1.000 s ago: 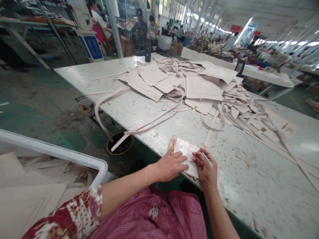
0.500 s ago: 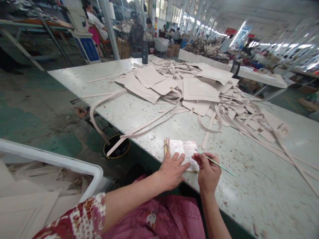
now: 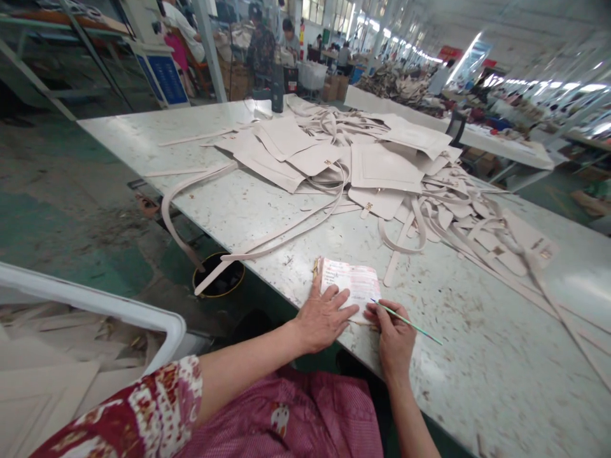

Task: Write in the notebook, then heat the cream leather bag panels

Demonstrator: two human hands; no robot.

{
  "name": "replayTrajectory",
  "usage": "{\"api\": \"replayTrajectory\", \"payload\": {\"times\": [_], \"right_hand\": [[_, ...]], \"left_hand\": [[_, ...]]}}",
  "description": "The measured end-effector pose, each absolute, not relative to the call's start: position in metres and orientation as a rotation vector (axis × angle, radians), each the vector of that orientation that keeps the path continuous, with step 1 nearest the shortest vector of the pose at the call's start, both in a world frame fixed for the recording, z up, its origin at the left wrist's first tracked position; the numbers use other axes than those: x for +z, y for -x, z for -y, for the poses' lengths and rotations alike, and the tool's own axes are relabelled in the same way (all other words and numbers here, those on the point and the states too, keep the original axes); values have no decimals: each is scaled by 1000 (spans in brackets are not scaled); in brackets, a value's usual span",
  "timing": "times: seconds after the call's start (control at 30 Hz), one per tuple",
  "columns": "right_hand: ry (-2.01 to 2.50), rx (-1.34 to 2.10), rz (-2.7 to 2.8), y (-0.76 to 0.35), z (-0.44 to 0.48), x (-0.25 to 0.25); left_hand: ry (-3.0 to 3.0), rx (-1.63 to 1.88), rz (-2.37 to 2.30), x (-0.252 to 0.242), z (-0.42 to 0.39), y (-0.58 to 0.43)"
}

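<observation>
Left hand [image 3: 322,318] flat, fingers spread, pinning small notebook [image 3: 351,283] at near edge of surface [image 3: 477,356]. Right hand [image 3: 394,334] just beside it, grip closed on thin green pen [image 3: 405,321], tip at page's lower right. Looks like writing step; needs steady page. Beyond: pale bag panels [image 3: 386,168], straps [image 3: 281,235].

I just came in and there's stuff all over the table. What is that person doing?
A person sits at a big white table. The left hand presses flat on a small notebook at the table's near edge, and the right hand holds a thin green pen with its tip at the page. Farther back lies a pile of pale bag pieces and straps.
</observation>
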State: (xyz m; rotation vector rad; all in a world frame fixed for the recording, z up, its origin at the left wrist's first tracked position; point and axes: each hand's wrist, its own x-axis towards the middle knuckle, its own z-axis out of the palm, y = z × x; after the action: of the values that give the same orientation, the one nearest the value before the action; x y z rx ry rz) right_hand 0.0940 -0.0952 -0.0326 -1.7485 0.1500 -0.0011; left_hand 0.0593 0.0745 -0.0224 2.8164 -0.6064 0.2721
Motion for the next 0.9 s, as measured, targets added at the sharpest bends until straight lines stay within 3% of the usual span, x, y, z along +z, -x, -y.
{"api": "replayTrajectory", "payload": {"times": [0.27,0.47,0.67,0.9], "right_hand": [[2014,-34,34,-98,93,-34],[2031,-34,20,-100,92,-35],[1966,-19,-80,-92,95,-34],[2084,-85,-56,-81,97,-37]], "left_hand": [[-2861,147,776,6,-78,-82],[-2813,-175,1004,20,-84,-112],[-2625,121,1084,-19,-99,-110],[-2580,164,1066,-27,-99,-115]]}}
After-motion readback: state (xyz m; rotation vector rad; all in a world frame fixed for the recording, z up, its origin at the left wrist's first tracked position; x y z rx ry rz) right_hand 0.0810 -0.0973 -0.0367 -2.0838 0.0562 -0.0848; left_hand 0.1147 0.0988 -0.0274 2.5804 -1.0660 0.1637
